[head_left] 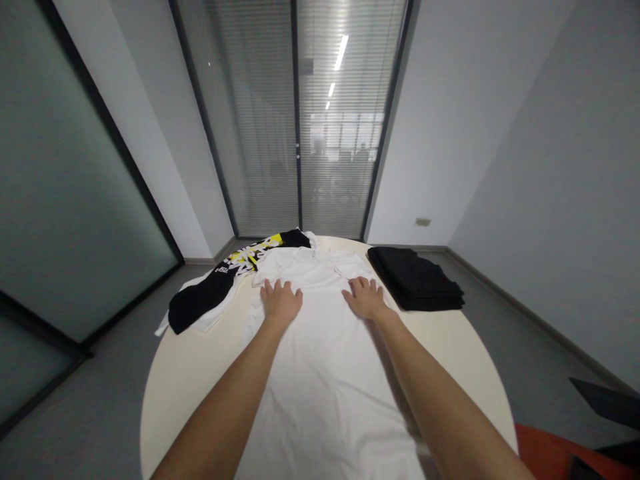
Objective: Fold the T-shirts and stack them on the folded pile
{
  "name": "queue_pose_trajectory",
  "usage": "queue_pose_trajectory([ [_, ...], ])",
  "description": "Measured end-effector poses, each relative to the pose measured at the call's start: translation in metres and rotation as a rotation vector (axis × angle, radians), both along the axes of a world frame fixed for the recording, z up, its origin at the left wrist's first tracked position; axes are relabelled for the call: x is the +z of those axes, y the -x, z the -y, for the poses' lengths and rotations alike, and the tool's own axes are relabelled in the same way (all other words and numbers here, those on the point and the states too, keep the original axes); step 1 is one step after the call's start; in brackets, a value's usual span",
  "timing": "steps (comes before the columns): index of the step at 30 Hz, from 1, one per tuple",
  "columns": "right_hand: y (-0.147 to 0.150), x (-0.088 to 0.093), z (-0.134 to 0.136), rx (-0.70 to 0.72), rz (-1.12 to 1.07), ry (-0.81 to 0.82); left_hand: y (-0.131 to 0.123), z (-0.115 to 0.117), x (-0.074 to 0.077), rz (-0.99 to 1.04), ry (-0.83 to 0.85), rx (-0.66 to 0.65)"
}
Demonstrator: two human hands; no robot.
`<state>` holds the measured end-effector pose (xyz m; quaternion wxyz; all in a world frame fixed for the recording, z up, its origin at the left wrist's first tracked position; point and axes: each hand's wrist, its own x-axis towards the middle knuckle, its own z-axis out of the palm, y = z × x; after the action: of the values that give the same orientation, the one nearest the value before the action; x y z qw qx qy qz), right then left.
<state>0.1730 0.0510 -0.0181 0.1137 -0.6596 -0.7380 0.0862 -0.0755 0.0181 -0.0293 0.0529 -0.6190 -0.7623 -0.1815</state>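
Observation:
A white T-shirt (325, 360) lies spread on the round table, its collar end away from me and its lower end running toward my body. My left hand (281, 303) rests palm down on the shirt's left side below the sleeve, fingers spread. On the opposite side, my right hand (367, 299) presses flat just below the right sleeve, fingers apart too. Neither hand grips the cloth. Light wrinkles cross the lower part of the shirt, and my forearms cover parts of its sides.
Left of the shirt lies a loose pile of black, yellow and white clothes (210, 297). A stack of folded black clothes (417, 280) sits at the table's right edge. The pale round table (200, 373) carries everything. A red chair (550, 453) stands at lower right.

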Motion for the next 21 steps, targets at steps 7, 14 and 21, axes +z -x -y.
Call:
queue_pose_trajectory([
  [7, -0.013, -0.014, -0.001, 0.017, 0.011, -0.081, 0.007, 0.007, 0.004, -0.009, -0.062, -0.060],
  [14, -0.013, -0.013, 0.004, -0.002, 0.075, -0.045, 0.007, 0.015, -0.001, -0.029, -0.044, -0.138],
  [21, -0.010, -0.014, 0.003, -0.046, 0.101, -0.029, 0.006, 0.014, -0.009, -0.035, 0.113, -0.145],
])
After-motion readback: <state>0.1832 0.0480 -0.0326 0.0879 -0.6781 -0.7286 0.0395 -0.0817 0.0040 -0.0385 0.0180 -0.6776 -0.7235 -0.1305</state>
